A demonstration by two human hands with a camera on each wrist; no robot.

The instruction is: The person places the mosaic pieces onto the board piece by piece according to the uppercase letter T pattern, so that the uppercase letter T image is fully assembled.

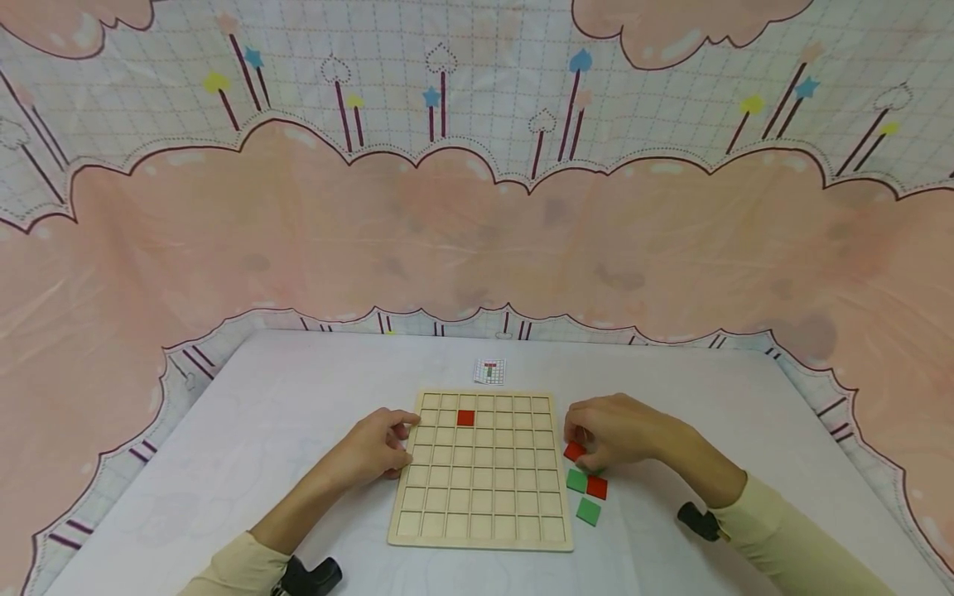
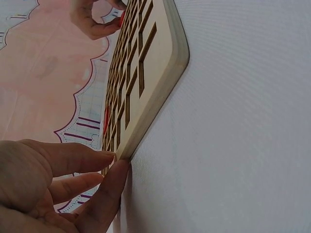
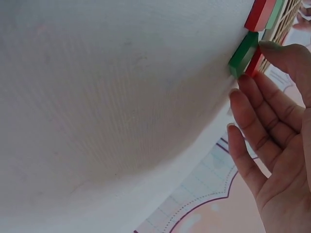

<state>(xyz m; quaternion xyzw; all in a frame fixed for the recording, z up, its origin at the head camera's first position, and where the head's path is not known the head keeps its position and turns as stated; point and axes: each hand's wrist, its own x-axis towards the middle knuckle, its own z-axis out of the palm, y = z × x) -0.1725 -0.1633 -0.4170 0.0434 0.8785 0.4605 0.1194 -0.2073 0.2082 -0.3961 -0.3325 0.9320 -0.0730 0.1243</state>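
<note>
A wooden grid board [image 1: 480, 478] is set flat on the white table [image 1: 224, 463] between the two hands, which are held well apart. Its left edge is touched, toward the far half, by the left hand [image 1: 376, 441], whose thumb and forefinger are extended against the rim at separate spots. To the right of the board, just beyond its right edge, a red tile [image 1: 573, 451] is pinched between the thumb and fingers of the right hand [image 1: 620, 428]. A green tile [image 3: 243, 57] is seen just beside the pinched piece in the right wrist view; whether the two are touching cannot be told. Nearer the body, below the right hand, a second green tile [image 1: 576, 480], a second red tile [image 1: 597, 487] and a third green tile [image 1: 588, 511] are clustered beside the board. On the board itself, one cell, in the second row from the far edge and the third column from the left, is filled by a third red tile [image 1: 465, 418], which is nearer to the left hand than to the right. Past the far edge, a small printed card [image 1: 489, 372] is laid.
</note>
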